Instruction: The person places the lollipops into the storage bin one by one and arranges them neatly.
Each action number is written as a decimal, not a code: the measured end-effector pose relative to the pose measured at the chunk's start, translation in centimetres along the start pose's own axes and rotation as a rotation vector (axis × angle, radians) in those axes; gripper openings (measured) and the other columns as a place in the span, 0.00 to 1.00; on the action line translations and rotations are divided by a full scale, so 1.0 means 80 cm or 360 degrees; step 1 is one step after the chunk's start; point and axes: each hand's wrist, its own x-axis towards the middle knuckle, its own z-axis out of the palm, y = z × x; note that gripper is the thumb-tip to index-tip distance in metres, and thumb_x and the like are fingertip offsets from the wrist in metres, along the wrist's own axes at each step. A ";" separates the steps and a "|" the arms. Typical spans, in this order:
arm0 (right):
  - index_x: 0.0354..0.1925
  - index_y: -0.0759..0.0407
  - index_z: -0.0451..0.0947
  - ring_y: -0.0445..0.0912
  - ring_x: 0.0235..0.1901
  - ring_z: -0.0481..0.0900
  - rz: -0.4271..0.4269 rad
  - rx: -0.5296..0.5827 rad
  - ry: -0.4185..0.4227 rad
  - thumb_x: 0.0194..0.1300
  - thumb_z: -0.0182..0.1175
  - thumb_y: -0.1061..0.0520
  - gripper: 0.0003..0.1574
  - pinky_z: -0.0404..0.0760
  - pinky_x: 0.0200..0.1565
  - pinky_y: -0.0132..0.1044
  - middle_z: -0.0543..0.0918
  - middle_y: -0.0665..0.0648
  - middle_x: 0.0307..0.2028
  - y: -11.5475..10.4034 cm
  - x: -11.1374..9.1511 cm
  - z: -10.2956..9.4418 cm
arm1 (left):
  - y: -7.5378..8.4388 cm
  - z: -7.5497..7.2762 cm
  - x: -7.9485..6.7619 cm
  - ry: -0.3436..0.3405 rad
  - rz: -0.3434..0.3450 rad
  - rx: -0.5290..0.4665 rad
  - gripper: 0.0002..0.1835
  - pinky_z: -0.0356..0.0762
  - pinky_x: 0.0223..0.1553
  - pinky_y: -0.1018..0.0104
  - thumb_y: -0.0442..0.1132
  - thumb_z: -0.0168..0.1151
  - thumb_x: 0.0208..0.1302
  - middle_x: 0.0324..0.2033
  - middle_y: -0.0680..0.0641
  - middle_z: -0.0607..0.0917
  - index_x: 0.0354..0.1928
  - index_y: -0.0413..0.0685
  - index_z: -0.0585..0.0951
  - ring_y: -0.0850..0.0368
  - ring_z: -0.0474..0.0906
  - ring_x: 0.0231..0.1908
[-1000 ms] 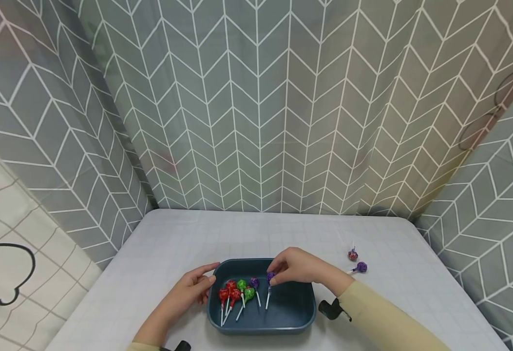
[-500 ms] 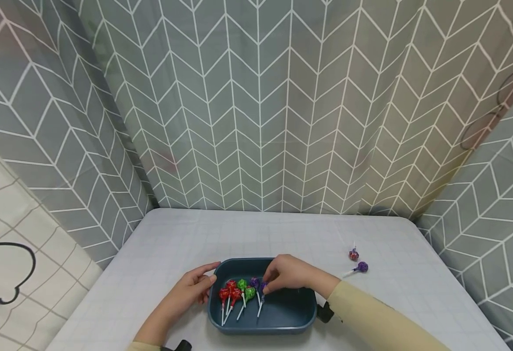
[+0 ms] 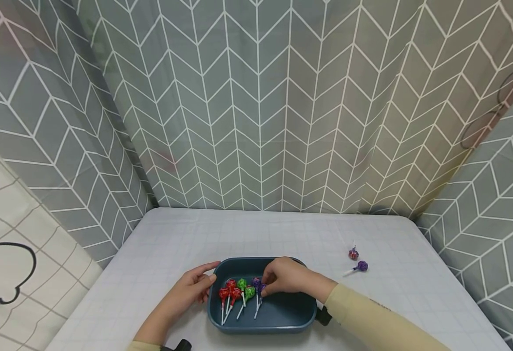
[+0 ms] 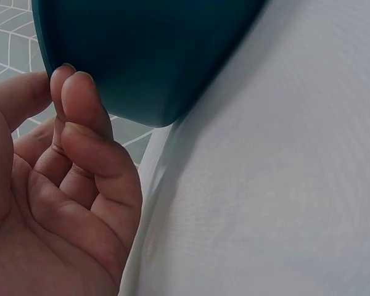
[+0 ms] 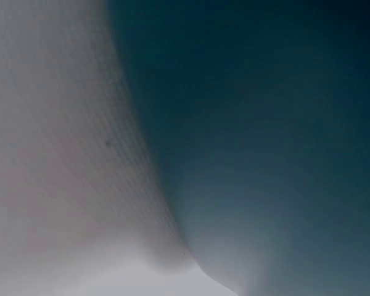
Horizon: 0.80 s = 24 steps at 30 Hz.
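Observation:
A dark blue rectangular tray (image 3: 282,319) stands on the table in the head view. My left hand (image 3: 191,288) holds its left rim; in the left wrist view the curled fingers (image 4: 86,108) meet the tray's wall (image 4: 148,68). Over the tray, my right hand (image 3: 284,277) pinches a purple lollipop (image 3: 263,287) by its head, partly hidden by the fingers. Another purple lollipop (image 3: 256,282) lies right beside it. To their left are two green lollipops (image 3: 249,292) and several red lollipops (image 3: 235,294), sticks toward me. The right wrist view shows only the tray's blurred outer wall (image 5: 246,154).
On the white table (image 3: 186,231), right of the tray, lie a purple lollipop (image 3: 361,266) and a red-and-purple lollipop (image 3: 353,254). Patterned grey curtains (image 3: 256,107) enclose the back and sides. The right sleeve (image 3: 370,312) crosses the tray's right rim.
My right hand has shifted left inside the tray with the purple lollipop, bringing it beside the other purple one. That other lollipop has moved slightly. My left hand stays at the rim.

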 end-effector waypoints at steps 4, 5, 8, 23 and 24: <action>0.36 0.53 0.86 0.30 0.28 0.78 0.0014 -0.0032 0.0017 0.55 0.75 0.47 0.14 0.78 0.33 0.27 0.83 0.39 0.27 0.001 0.001 0.003 | 0.000 0.000 0.000 0.0006 -0.0003 0.0007 0.31 0.75 0.26 0.64 0.51 0.59 0.71 0.26 0.43 0.81 0.71 0.48 0.68 0.50 0.76 0.25; 0.36 0.53 0.86 0.30 0.28 0.78 0.0016 -0.0044 0.0021 0.55 0.75 0.46 0.14 0.78 0.34 0.28 0.83 0.39 0.27 0.002 0.001 0.003 | 0.000 0.000 0.000 0.0007 -0.0004 0.0004 0.31 0.75 0.26 0.64 0.51 0.59 0.71 0.26 0.43 0.80 0.71 0.48 0.68 0.50 0.76 0.26; 0.36 0.53 0.86 0.30 0.28 0.78 0.0029 -0.0061 0.0024 0.55 0.74 0.45 0.15 0.78 0.34 0.28 0.83 0.39 0.27 0.001 0.000 0.002 | 0.001 0.000 0.001 0.0002 0.0002 -0.0002 0.31 0.75 0.26 0.64 0.51 0.59 0.71 0.27 0.44 0.80 0.71 0.48 0.68 0.51 0.76 0.26; 0.40 0.57 0.86 0.32 0.31 0.80 -0.0028 0.0051 0.0073 0.56 0.74 0.47 0.18 0.79 0.36 0.29 0.85 0.42 0.31 -0.002 -0.009 -0.019 | 0.002 0.000 -0.001 0.0000 -0.0003 -0.0006 0.31 0.75 0.26 0.64 0.51 0.59 0.71 0.27 0.43 0.81 0.71 0.48 0.68 0.50 0.76 0.26; 0.41 0.57 0.86 0.32 0.32 0.80 -0.0039 0.0069 0.0083 0.56 0.74 0.47 0.19 0.80 0.37 0.30 0.85 0.42 0.32 -0.003 -0.011 -0.022 | 0.002 0.000 -0.001 0.0000 -0.0005 -0.0005 0.31 0.75 0.26 0.64 0.51 0.59 0.71 0.27 0.43 0.81 0.71 0.48 0.68 0.50 0.76 0.26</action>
